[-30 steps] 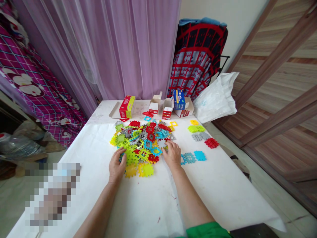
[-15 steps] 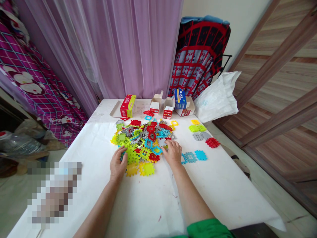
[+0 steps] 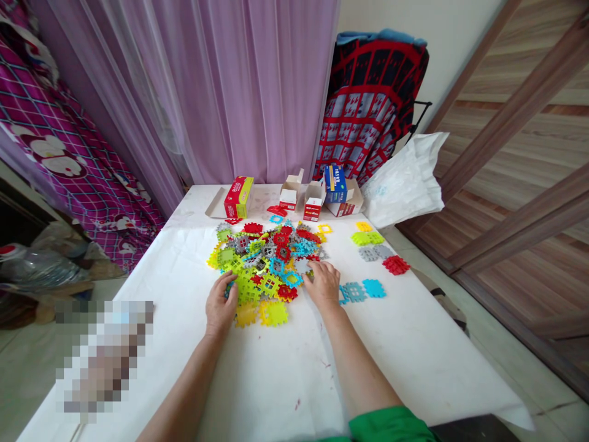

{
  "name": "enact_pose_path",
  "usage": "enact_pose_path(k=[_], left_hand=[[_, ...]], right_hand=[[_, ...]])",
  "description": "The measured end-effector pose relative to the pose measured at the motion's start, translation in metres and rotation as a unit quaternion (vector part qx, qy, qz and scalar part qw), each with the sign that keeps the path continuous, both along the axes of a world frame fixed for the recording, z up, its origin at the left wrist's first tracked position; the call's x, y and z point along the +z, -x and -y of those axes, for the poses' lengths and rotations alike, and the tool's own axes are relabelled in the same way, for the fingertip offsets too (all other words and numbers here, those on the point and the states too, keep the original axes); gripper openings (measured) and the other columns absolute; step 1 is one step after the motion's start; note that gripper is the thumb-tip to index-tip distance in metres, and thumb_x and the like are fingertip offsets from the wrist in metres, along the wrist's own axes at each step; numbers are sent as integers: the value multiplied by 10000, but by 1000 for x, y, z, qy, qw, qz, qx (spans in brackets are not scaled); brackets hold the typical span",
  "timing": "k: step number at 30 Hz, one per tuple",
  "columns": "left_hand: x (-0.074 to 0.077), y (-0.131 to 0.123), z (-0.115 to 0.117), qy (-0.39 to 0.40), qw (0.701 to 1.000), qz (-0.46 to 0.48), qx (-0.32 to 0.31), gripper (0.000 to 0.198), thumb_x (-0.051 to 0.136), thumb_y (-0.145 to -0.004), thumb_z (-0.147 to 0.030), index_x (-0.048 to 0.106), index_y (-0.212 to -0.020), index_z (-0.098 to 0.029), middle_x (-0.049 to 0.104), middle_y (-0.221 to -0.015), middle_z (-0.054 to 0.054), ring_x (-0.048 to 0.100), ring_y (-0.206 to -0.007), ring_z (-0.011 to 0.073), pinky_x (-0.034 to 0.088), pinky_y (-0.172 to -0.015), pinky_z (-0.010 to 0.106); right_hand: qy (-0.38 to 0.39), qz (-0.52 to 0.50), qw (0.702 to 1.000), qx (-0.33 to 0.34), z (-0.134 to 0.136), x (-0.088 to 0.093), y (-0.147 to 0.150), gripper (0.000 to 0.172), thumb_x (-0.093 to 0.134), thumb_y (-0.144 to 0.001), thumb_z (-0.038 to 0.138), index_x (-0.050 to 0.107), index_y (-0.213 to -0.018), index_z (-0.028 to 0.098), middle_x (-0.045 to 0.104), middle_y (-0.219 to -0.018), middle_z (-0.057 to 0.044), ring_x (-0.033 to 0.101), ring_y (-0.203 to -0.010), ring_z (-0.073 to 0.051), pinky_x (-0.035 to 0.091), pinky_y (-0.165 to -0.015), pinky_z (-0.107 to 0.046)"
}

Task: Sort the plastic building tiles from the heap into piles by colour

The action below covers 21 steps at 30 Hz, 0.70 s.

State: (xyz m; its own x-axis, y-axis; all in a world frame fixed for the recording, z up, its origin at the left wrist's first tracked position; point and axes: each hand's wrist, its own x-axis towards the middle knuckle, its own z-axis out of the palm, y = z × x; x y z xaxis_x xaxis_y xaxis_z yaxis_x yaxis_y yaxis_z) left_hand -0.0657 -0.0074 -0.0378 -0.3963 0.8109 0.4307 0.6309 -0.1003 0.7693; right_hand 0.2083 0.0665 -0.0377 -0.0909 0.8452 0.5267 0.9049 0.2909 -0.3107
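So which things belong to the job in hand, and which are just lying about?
Likely in use:
pile of plastic pieces, left hand and right hand at its edges
blue pieces and red pieces, set apart by colour

Likely lying about:
red-and-yellow box
blue box
white bag
bottle

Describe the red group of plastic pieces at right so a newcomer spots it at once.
On the white table, look right of the big mixed pile, past the person's right hand. Small groups of pieces lie there; the red group is the rightmost and the only red one.
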Motion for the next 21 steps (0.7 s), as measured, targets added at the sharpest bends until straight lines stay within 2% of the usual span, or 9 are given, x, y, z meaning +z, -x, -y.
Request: enact_pose_path(k=[9, 12, 16, 21], left_hand=[[-1, 0, -1, -3, 1000, 1, -2, 294, 481, -860, -385, 670, -1002, -210, 673, -1186, 86, 604, -1152, 230, 446, -1050, 423], [-1, 1, -1, 2, 1000, -3, 0, 285, 482, -854, -379, 671, -996, -218, 673, -1188, 78, 607, -1149, 230, 452, -1044, 426], [0, 3, 0, 10, 1000, -9, -4, 298, 484, -853, -390, 672, -1003, -215, 670, -1199, 83, 611, -1141, 232, 461, -1035, 420], [1, 3, 0, 10, 1000, -11, -3, 294, 489, -853, -399, 671, -1003, -225, 666, -1204, 73, 611, -1142, 230, 464, -1032, 408]], right_hand=[[-7, -18, 1000, -4, -1, 5, -6, 200, 634, -764, 251, 664, -961, 232, 716, -1001, -54, 548, -1029, -246, 342, -863, -362], [-16, -53, 998, -25, -5, 9, -21, 198, 623, -756, 245, 668, -948, 234, 715, -989, -47, 561, -1004, -237, 356, -869, -356], [-2, -65, 996, -53, -19, 27, -76, 229, 624, -744, 285, 677, -959, 225, 714, -1011, -62, 588, -995, -258, 401, -880, -382], [76, -69, 975, -198, -50, 56, -174, 289, 636, -754, 347, 691, -1006, 217, 714, -994, -100, 620, -969, -278, 461, -841, -385]])
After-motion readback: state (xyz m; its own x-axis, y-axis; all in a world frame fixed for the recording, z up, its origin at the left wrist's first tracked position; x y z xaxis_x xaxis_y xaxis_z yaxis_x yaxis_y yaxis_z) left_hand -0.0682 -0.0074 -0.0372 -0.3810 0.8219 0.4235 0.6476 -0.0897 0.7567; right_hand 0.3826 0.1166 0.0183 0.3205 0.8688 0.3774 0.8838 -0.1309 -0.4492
